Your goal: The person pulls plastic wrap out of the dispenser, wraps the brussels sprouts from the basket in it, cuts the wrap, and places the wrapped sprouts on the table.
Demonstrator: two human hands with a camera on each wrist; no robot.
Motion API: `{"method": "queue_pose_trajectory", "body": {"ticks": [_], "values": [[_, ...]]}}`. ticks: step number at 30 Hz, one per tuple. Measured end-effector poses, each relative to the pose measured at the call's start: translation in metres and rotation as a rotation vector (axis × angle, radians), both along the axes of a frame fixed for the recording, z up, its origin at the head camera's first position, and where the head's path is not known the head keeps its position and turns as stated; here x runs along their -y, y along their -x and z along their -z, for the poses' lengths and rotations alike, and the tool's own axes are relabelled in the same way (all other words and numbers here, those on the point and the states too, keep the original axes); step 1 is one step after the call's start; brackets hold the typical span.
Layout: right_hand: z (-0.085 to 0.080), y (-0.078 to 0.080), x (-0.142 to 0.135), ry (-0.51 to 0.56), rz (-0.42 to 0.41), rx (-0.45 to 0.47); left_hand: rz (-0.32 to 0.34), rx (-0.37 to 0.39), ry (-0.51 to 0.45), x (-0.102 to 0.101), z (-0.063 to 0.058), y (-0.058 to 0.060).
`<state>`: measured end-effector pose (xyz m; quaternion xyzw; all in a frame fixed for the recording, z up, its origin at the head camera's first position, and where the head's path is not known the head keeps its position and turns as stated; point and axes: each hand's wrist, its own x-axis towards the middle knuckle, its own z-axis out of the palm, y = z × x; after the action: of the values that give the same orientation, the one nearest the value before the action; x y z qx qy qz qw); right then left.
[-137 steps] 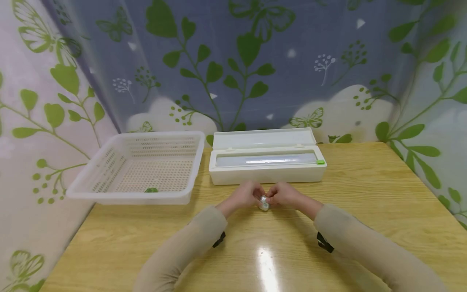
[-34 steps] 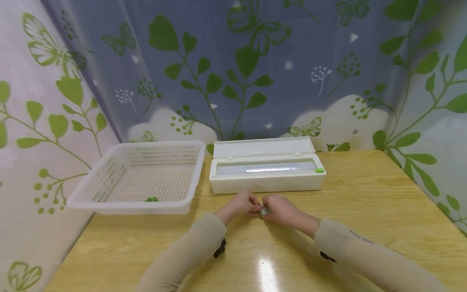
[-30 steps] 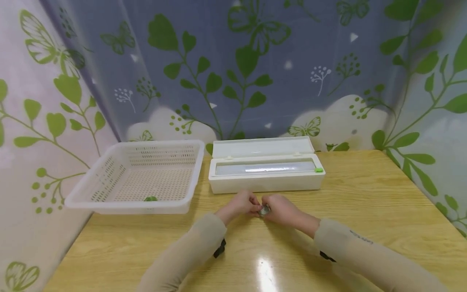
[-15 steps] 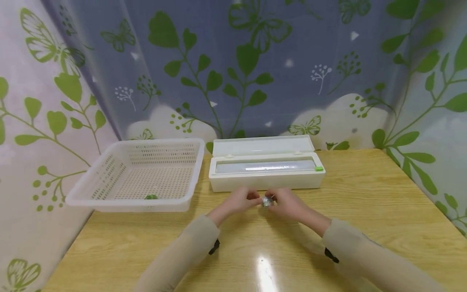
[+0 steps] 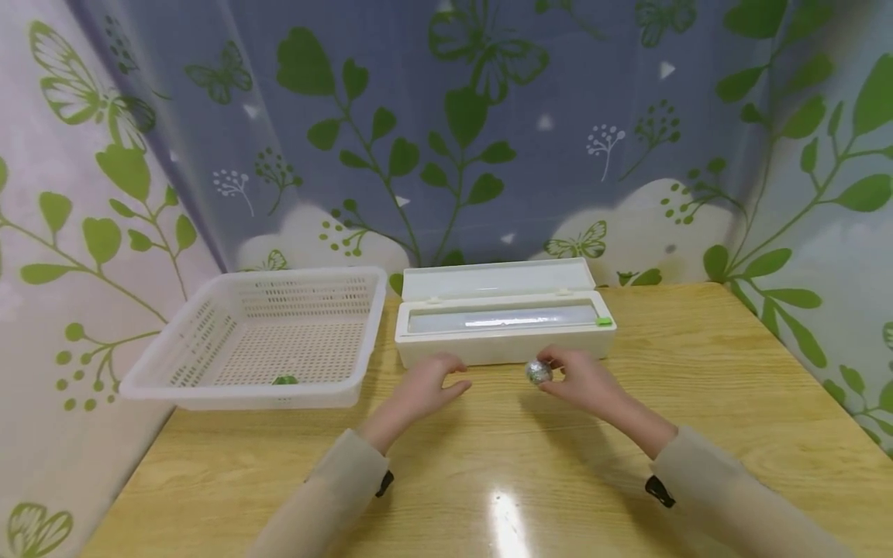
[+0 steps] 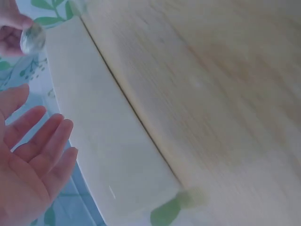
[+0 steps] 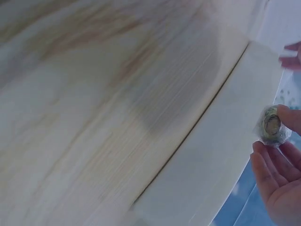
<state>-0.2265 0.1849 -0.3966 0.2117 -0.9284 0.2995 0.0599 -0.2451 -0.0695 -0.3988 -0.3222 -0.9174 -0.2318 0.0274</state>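
My right hand (image 5: 587,381) pinches a small round item wrapped in clear film (image 5: 538,372) between thumb and fingers, held over the table. In the right wrist view the wrapped item (image 7: 273,126) shows greenish and yellowish patches with a pale round spot under crinkled film; its kind cannot be told. To the left, my left hand (image 5: 421,387) holds nothing, its thumb and fingers spread apart. Loosely extended fingers show in the left wrist view. Just beyond both hands stands a white cling film dispenser (image 5: 505,350), lid raised, with a shiny roll inside and a green tab at its right end.
A white perforated plastic basket (image 5: 244,395) stands at the left, with a small green item (image 5: 284,380) lying in its near part. Patterned curtains (image 5: 391,139) close off the back and sides of the wooden table (image 5: 446,480).
Both hands were together at the wrapped item. My left hand has let go and moved left; my right hand has carried the item slightly right and away from me.
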Motion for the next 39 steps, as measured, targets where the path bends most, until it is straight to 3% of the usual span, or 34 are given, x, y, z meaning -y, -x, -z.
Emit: {"method": "queue_pose_trajectory", "body": {"ticks": [7, 18, 28, 39], "values": [[0.001, 0.0, -0.044, -0.032, 0.09, -0.033, -0.061, -0.048, 0.014, 0.024, 0.005, -0.007], [0.008, 0.011, -0.115, -0.152, 0.179, 0.008, -0.13, -0.041, -0.006, 0.045, 0.002, -0.013], [0.023, 0.026, -0.134, -0.207, 0.137, 0.032, -0.118, -0.032, 0.004, 0.047, 0.002, -0.012], [0.027, 0.029, -0.14, -0.219, 0.125, 0.055, -0.097, -0.056, 0.013, 0.043, 0.001, -0.008]]}}
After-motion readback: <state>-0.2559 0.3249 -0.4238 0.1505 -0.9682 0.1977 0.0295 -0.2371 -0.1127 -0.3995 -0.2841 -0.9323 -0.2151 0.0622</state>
